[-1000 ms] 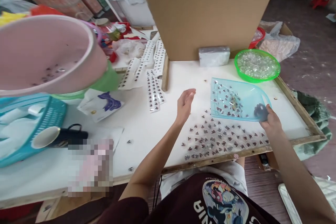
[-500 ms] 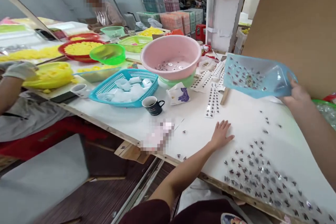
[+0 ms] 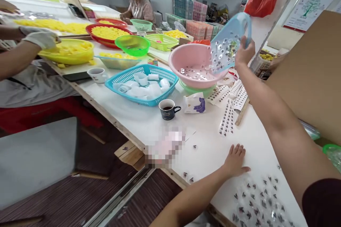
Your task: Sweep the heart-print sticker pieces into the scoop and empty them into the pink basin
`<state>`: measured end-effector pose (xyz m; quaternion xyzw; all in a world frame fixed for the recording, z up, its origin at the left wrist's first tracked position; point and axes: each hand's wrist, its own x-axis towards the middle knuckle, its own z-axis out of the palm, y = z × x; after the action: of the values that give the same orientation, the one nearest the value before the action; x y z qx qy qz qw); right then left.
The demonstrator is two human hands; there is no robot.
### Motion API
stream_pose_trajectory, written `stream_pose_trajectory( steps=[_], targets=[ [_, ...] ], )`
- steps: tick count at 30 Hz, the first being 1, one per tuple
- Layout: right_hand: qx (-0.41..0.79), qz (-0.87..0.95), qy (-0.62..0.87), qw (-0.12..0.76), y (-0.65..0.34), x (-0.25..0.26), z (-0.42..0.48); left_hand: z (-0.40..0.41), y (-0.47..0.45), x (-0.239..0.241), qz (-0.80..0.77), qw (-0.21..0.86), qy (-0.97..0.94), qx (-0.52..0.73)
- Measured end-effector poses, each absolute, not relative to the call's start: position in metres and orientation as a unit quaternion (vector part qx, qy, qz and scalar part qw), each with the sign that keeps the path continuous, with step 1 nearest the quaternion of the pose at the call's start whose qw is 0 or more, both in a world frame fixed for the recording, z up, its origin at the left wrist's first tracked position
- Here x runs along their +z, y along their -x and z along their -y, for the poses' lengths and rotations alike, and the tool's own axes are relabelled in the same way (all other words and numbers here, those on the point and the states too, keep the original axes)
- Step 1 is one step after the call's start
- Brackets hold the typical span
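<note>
My right hand (image 3: 243,52) grips the handle of a light blue plastic scoop (image 3: 226,44), tilted steeply over a pink basin (image 3: 190,58). Small dark pieces in clear wrappers slide from the scoop into the basin. The basin stands on a green bowl (image 3: 195,89). My left hand (image 3: 236,160) lies flat and open on the white table (image 3: 149,120), fingers spread. Many more of the small wrapped pieces (image 3: 255,204) lie scattered on the table just right of that hand.
A teal basket (image 3: 117,81) of white pieces, a black mug (image 3: 167,109), a white cup (image 3: 97,75) and strips of pieces (image 3: 227,118) stand nearby. A tall cardboard sheet (image 3: 311,78) rises at right. Bowls of yellow pieces (image 3: 68,51) and other people's hands are at left.
My right hand has carried the scoop up and left from above the table to the pink basin and tipped it. My left hand stays flat on the table.
</note>
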<state>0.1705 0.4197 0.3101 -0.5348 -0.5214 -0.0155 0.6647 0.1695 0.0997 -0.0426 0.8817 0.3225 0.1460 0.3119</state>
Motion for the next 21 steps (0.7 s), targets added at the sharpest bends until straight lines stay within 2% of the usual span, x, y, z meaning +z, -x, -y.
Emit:
stream_pose_trajectory(
  steps=[4, 9, 16, 21],
  targets=[
    [-0.023, 0.689, 0.442, 0.574, -0.131, 0.302, -0.411, -0.098, -0.171, -0.044, -0.323, 0.307, -0.882, 0.154],
    [-0.021, 0.717, 0.467, 0.517, -0.125, 0.311, -0.393, -0.098, -0.172, -0.041, -0.325, 0.312, -0.880, 0.151],
    [-0.022, 0.635, 0.496, 0.592, -0.150, 0.310, -0.386, -0.098, -0.170, -0.038, -0.323, 0.312, -0.880, 0.152],
    [-0.077, 0.453, 0.556, 0.693, -0.222, 0.319, -0.411, -0.099, -0.167, -0.031, -0.319, 0.302, -0.890, 0.125]
  ],
)
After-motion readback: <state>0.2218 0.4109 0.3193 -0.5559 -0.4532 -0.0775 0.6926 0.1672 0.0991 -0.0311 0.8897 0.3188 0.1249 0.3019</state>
